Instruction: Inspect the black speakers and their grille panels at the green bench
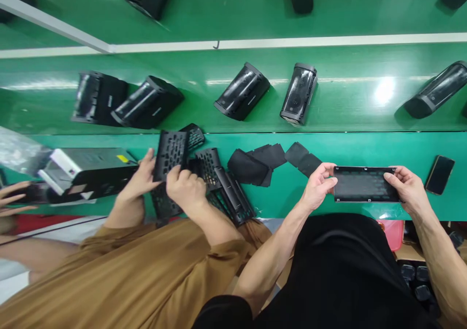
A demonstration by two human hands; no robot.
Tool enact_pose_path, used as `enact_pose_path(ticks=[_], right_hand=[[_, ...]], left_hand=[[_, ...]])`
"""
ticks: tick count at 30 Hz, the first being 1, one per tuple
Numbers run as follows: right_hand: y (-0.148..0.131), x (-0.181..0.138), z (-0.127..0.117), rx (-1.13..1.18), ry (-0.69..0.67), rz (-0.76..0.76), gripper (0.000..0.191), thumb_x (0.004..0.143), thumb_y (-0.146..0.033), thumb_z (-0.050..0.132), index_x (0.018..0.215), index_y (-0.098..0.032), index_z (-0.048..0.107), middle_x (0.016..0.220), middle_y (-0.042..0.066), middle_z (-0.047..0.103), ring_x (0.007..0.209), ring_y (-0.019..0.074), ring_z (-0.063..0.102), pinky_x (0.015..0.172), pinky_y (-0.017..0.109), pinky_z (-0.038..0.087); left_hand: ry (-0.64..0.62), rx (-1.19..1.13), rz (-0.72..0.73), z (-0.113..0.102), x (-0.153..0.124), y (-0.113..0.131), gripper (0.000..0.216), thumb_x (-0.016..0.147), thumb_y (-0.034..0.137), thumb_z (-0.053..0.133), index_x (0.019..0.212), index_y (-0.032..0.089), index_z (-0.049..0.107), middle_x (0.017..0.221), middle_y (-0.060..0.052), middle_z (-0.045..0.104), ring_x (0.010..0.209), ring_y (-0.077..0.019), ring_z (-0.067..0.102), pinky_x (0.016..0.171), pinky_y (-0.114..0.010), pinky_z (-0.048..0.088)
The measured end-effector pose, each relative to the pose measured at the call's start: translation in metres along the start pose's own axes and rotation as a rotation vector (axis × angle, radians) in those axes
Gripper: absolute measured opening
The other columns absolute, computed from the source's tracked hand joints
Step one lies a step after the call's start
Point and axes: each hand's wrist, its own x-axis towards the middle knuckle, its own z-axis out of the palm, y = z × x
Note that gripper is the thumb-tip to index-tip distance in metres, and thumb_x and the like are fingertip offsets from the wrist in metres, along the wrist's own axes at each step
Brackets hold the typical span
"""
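A flat rectangular black panel (367, 184), with small light clips along its long edges and a faint hole pattern showing through a dark mesh face, is held level above the green bench. My left hand (318, 185) pinches its left end, thumb on top. Its right end is gripped by my right hand (408, 188), with the thumb pressed on the face. Just beyond my left hand, thin black sheets (303, 159) lie on the bench. More dark cloth-like sheets (251, 166) overlap in a pile farther left.
At my left, a co-worker's hands (186, 185) hold a perforated black panel (170, 151). Black plastic shells (233, 193) are heaped beside them. A phone (440, 174) rests at right. Black speakers (242, 91) stand on the green belt behind. A grey machine (95, 164) sits far left.
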Motion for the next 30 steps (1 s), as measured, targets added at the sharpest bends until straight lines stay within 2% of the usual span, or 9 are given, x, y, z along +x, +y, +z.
enact_pose_path(ticks=[8,25,30], right_hand=[[0.0033,0.0009,-0.0015,-0.021,-0.024,-0.018,0.053,0.063,-0.058,0.102,0.087,-0.026,0.068,0.071,-0.003,0.062,0.06,0.0142,0.053,0.057,0.027,0.048],[0.0053,0.0026,-0.0036,0.015,-0.026,0.009,0.054,0.061,-0.058,0.104,0.084,-0.025,0.068,0.066,-0.006,0.056,0.058,0.011,0.048,0.055,0.023,0.044],[0.005,0.0037,-0.0045,0.022,-0.039,0.028,0.055,0.059,-0.055,0.106,0.086,-0.025,0.069,0.07,-0.005,0.06,0.061,0.0117,0.053,0.059,0.023,0.049]], left_hand=[[0.013,0.004,-0.017,0.0,0.0,-0.0003,0.054,0.069,0.038,0.087,0.115,0.022,0.063,0.098,-0.001,0.07,0.071,-0.0127,0.064,0.059,-0.023,0.053],[0.035,-0.001,-0.022,0.0008,0.0045,0.0002,0.051,0.069,0.038,0.087,0.112,0.022,0.063,0.091,0.001,0.068,0.072,-0.0125,0.062,0.057,-0.021,0.05],[0.037,-0.004,-0.017,0.0013,0.0051,0.0006,0.051,0.07,0.039,0.087,0.112,0.022,0.063,0.092,0.0,0.069,0.074,-0.0139,0.063,0.058,-0.023,0.052]])
